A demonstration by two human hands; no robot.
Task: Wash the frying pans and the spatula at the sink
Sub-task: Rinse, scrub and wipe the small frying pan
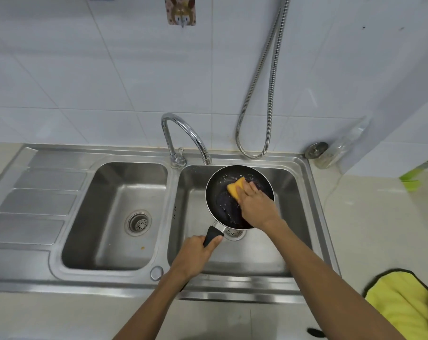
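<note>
A small black frying pan [224, 197] is held over the right basin of the steel sink [303, 192], tilted toward me, with suds on its inside. My left hand [195, 256] grips its black handle from below. My right hand [255, 207] presses an orange sponge [236, 187] against the inside of the pan. No spatula or second pan shows, apart from a black tip [316, 332] at the bottom edge that I cannot identify.
The chrome faucet [183, 136] arches over the right basin; no water stream is visible. The left basin [117, 217] holds nothing but a drain strainer. A yellow cloth [402, 303] lies on the counter at right. A metal hose [259, 94] hangs on the tiled wall.
</note>
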